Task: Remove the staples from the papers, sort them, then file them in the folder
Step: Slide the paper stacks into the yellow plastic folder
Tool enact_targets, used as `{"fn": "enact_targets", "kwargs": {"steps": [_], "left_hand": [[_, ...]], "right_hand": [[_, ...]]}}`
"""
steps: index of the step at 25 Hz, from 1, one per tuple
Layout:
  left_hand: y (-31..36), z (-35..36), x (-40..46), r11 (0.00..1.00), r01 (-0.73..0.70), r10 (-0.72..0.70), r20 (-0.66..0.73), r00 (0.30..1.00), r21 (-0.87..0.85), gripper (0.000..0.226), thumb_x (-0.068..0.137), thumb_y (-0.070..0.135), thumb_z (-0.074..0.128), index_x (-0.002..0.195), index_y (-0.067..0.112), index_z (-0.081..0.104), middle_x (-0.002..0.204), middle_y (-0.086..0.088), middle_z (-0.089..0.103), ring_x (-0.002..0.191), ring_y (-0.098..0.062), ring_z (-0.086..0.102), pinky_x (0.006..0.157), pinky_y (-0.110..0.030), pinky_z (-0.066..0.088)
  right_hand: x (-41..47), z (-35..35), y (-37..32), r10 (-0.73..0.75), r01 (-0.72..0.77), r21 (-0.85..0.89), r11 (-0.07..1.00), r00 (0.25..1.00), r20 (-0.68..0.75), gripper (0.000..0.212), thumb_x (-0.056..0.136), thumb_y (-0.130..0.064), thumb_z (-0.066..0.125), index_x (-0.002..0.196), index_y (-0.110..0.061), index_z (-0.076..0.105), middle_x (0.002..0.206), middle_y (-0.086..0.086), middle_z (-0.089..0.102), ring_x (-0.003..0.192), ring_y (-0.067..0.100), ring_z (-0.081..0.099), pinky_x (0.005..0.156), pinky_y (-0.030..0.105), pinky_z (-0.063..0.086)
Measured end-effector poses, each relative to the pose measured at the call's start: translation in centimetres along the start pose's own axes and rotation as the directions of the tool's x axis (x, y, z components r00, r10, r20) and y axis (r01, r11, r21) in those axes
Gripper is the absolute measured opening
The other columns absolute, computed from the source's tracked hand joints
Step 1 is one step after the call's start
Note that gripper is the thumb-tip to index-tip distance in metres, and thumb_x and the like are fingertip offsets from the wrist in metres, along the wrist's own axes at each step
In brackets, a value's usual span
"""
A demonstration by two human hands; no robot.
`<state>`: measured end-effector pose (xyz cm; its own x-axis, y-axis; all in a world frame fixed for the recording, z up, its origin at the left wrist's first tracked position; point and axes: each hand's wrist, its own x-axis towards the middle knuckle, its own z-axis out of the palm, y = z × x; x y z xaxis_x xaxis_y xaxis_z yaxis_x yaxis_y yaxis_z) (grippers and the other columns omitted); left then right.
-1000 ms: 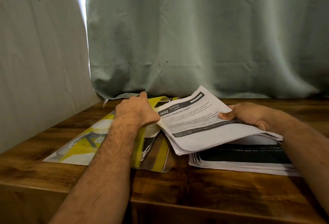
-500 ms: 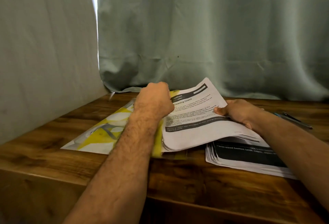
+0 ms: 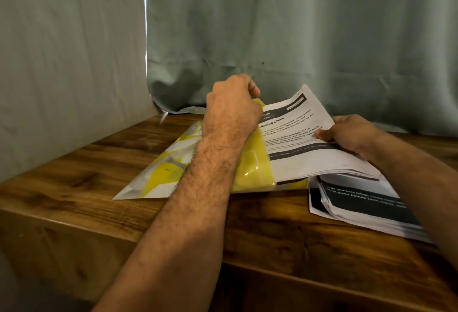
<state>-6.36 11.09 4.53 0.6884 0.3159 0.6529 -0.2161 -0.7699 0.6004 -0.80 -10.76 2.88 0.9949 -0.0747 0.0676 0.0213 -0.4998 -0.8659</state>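
Gripping yellow folder [image 3: 252,163] flap, fist curled: left hand [image 3: 231,108]. Pinching printed papers [image 3: 309,148] at 3 o'clock: right hand [image 3: 352,133].

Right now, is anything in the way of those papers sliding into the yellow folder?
Nothing visible blocks them. The left hand holds the yellow folder open by its flap, and the right hand grips the papers, whose left edge already sits under that flap. The inside of the folder is hidden.

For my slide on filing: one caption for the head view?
Left hand lifts the yellow folder flap while right hand slides in a paper stack.
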Motion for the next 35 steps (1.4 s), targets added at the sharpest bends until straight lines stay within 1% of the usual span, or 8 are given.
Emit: {"fn": "enact_targets", "kwargs": {"steps": [7, 13, 17, 20, 23, 28, 32, 35], "left_hand": [[1.1, 1.1, -0.7, 0.993, -0.082, 0.08, 0.025, 0.996, 0.083, 0.018, 0.08, 0.018, 0.061, 0.09, 0.031, 0.068, 0.098, 0.001, 0.07, 0.098, -0.025, 0.062, 0.079, -0.031, 0.045], [1.2, 1.1, -1.0, 0.984, -0.153, 0.15, 0.04, 0.988, 0.086, 0.018, 0.08, 0.017, 0.061, 0.088, 0.032, 0.066, 0.095, 0.002, 0.071, 0.094, -0.025, 0.063, 0.076, -0.031, 0.046], [1.3, 1.2, -1.0, 0.982, -0.164, 0.162, 0.028, 0.986, 0.091, 0.019, 0.079, 0.015, 0.06, 0.089, 0.031, 0.066, 0.095, 0.002, 0.071, 0.093, -0.026, 0.063, 0.08, -0.033, 0.049], [1.0, 1.6, -1.1, 0.984, -0.151, 0.146, 0.058, 0.988, 0.092, 0.016, 0.078, 0.017, 0.062, 0.087, 0.03, 0.066, 0.094, 0.002, 0.071, 0.093, -0.025, 0.063, 0.079, -0.032, 0.05], [0.9, 1.8, -1.0, 0.987, -0.137, 0.129, 0.091, 0.987, 0.089, 0.014, 0.077, 0.019, 0.064, 0.086, 0.03, 0.065, 0.094, 0.002, 0.07, 0.092, -0.024, 0.063, 0.078, -0.03, 0.049], [0.7, 2.5, -1.1, 0.986, -0.14, 0.129, 0.115, 0.985, 0.094, 0.014, 0.075, 0.019, 0.063, 0.083, 0.03, 0.065, 0.094, 0.001, 0.07, 0.093, -0.027, 0.063, 0.08, -0.031, 0.05], [0.4, 3.2, -1.4, 0.986, -0.12, 0.095, 0.193, 0.977, 0.12, 0.013, 0.074, 0.018, 0.064, 0.08, 0.029, 0.065, 0.095, 0.001, 0.069, 0.094, -0.026, 0.062, 0.074, -0.028, 0.046], [0.3, 3.5, -1.4, 0.986, -0.108, 0.076, 0.229, 0.971, 0.128, 0.012, 0.074, 0.018, 0.064, 0.075, 0.029, 0.063, 0.096, 0.002, 0.069, 0.096, -0.025, 0.061, 0.072, -0.027, 0.045]], "right_hand": [[-1.2, 4.5, -2.1, -0.015, -0.01, 0.145, 0.989, 0.985, 0.172, 0.018, 0.096, -0.013, 0.061, 0.111, -0.003, 0.063, 0.078, 0.009, 0.074, 0.055, 0.022, 0.071, 0.048, 0.029, 0.055], [-1.7, 6.3, -1.6, 0.032, -0.182, 0.252, 0.95, 0.863, 0.503, 0.028, 0.098, -0.002, 0.047, 0.124, 0.0, 0.058, 0.111, 0.02, 0.07, 0.083, 0.026, 0.072, 0.071, 0.042, 0.061], [-1.1, 7.4, -0.9, -0.012, -0.152, 0.331, 0.931, 0.896, 0.443, 0.029, 0.095, 0.007, 0.048, 0.123, 0.008, 0.059, 0.106, 0.025, 0.071, 0.092, 0.033, 0.072, 0.088, 0.055, 0.056], [-1.7, 8.4, -0.7, -0.008, -0.143, 0.312, 0.939, 0.899, 0.438, 0.026, 0.095, 0.009, 0.047, 0.117, 0.008, 0.062, 0.103, 0.025, 0.072, 0.093, 0.033, 0.072, 0.079, 0.049, 0.06], [-1.4, 6.8, -1.0, 0.036, -0.16, 0.251, 0.955, 0.898, 0.438, 0.017, 0.091, 0.002, 0.058, 0.107, 0.0, 0.064, 0.085, 0.014, 0.074, 0.071, 0.022, 0.072, 0.054, 0.03, 0.059], [-1.8, 6.7, -0.5, 0.071, -0.163, 0.201, 0.966, 0.914, 0.399, 0.016, 0.084, 0.013, 0.059, 0.094, 0.002, 0.065, 0.075, 0.011, 0.073, 0.06, 0.016, 0.07, 0.05, 0.025, 0.058], [-1.8, 8.0, -0.4, 0.052, -0.121, 0.222, 0.968, 0.955, 0.293, 0.006, 0.084, 0.011, 0.062, 0.086, 0.005, 0.065, 0.075, 0.016, 0.072, 0.066, 0.025, 0.07, 0.073, 0.039, 0.062], [-1.6, 7.7, -0.4, 0.076, -0.114, 0.188, 0.975, 0.977, 0.197, 0.01, 0.082, 0.008, 0.068, 0.092, 0.008, 0.067, 0.085, 0.022, 0.072, 0.071, 0.03, 0.07, 0.069, 0.039, 0.06]]}}
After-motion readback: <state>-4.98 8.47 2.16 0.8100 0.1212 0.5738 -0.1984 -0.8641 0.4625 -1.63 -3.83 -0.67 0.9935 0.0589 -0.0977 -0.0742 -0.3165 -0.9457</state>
